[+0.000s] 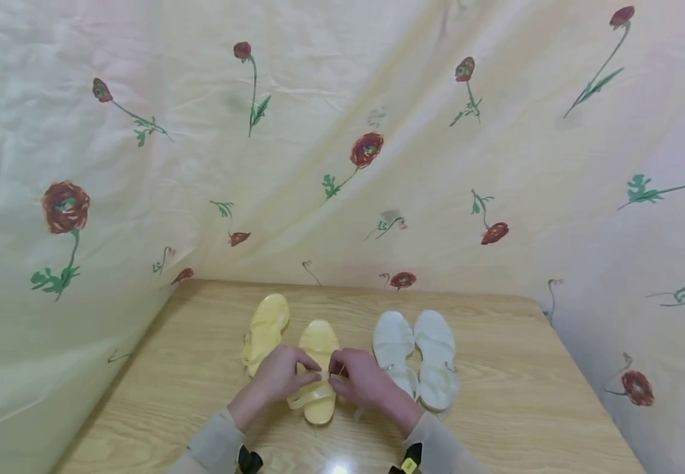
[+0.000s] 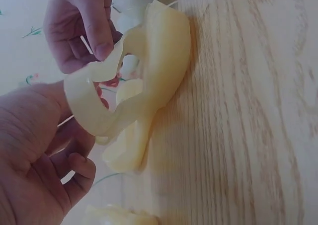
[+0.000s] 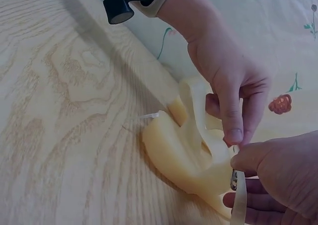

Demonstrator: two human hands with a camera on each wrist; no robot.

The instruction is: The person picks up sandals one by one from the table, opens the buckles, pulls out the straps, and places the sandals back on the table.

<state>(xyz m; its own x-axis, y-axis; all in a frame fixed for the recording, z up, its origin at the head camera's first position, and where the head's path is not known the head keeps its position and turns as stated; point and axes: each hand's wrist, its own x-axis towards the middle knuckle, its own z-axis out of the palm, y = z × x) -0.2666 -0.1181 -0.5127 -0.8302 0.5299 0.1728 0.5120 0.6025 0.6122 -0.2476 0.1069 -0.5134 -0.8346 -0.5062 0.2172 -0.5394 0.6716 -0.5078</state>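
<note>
A yellow sandal (image 1: pixel 319 411) lies on the table under both hands, toe pointing away. Its ankle strap (image 2: pixel 82 93) stands up in a loop above the heel. The left hand (image 1: pixel 280 374) is at the strap on the left side, pinching its end between thumb and fingers (image 3: pixel 232 120). Opposite it, the right hand (image 1: pixel 363 378) pinches the strap part with a small metal buckle (image 3: pixel 234 179). The fingertips of the two hands nearly meet at the buckle. Whether the strap passes through the buckle is hidden by the fingers.
The other yellow sandal (image 1: pixel 271 316) lies to the left, slightly farther away. A pair of white sandals (image 1: pixel 434 349) lies side by side on the right. All rest on a wooden table (image 1: pixel 514 395), with a flowered cloth (image 1: pixel 295 164) behind and at the sides.
</note>
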